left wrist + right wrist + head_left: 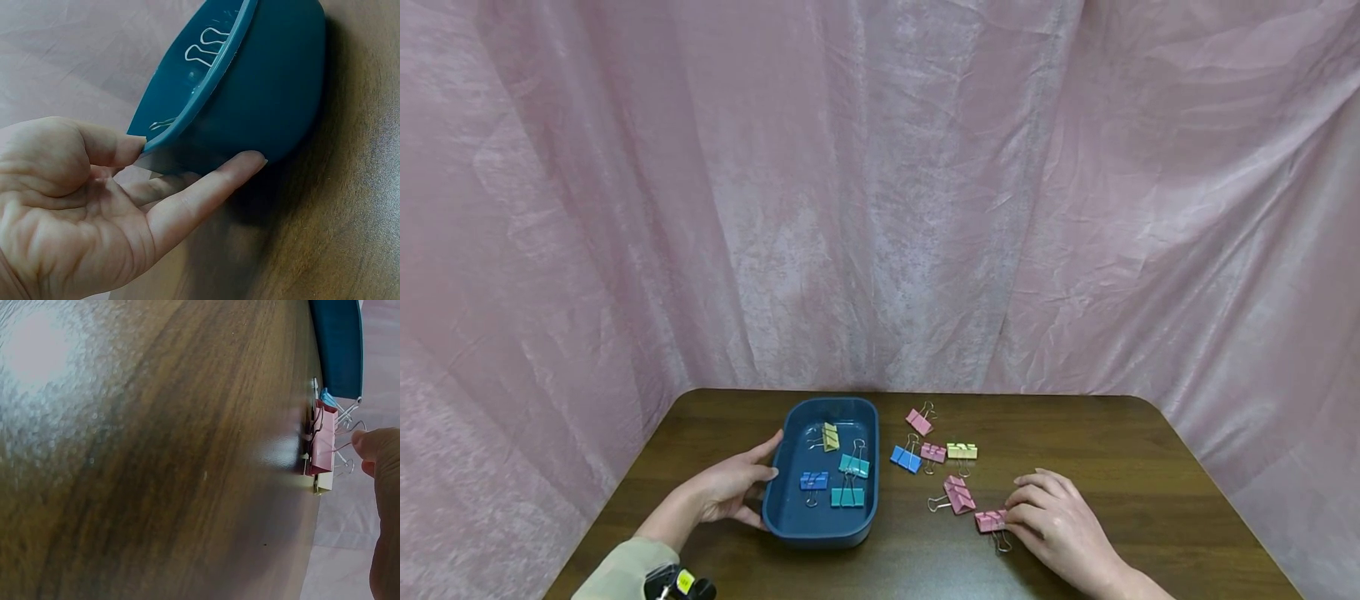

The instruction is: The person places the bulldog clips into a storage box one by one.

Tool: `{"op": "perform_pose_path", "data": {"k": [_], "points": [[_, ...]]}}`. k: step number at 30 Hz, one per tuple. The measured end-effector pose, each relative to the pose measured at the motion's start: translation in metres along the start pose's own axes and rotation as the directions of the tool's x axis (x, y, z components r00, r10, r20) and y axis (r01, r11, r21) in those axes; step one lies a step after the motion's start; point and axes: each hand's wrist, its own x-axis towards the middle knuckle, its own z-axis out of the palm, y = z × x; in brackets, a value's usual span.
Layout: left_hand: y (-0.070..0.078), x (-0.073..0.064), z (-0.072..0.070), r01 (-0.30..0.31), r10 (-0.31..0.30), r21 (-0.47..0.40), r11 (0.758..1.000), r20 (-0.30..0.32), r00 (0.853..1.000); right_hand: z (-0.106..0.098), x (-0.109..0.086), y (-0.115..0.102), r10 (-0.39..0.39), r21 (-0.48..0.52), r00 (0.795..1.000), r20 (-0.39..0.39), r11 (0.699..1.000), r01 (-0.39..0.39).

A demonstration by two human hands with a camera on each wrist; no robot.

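My left hand (pixel 733 487) holds the left side of a dark blue plastic box (pixel 769 500). In the left wrist view, the thumb lies at the rim and the fingers (pixel 206 194) reach along the outer wall. Inside the box are a yellow binder clip (pixel 830 437), a blue one (pixel 814 481) and two teal ones (pixel 847 497). Out on the right, my right hand (pixel 1060 525) pinches a pink binder clip (pixel 991 522). Its thumb meets a wire handle of a pink clip (pixel 323 439) in the right wrist view.
Between box and right hand lie more binder clips on the wooden table (pixel 1150 483): a large pink one (pixel 958 493), a blue one (pixel 906 458), a small pink one (pixel 933 452), a yellow one (pixel 962 451) and another pink one (pixel 919 421). A pink curtain (pixel 880 208) hangs behind.
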Motion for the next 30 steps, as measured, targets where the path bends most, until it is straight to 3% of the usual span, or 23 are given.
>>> {"op": "perform_pose_path", "data": {"k": [30], "points": [[0.0009,-0.0001,0.0004,-0.021,0.021,0.008,1.000,0.009,1.000,-0.0055,0.0031,0.0010,0.049,-0.047,0.999,0.023,0.998,-0.048]]}}
